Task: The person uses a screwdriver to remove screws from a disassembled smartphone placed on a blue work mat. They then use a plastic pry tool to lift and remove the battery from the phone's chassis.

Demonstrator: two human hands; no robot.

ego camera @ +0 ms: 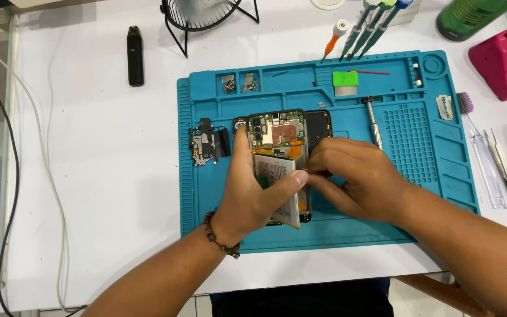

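An opened phone (277,138) lies on the blue mat (441,176) at the middle of the tabletop (89,176). The left hand (247,196) clamps its near half, thumb pressed on the white battery (274,173). The right hand (353,182) has fingers pinched together at the battery's right edge. The battery looks light but easily bent or punctured, so it seems best held by its edges
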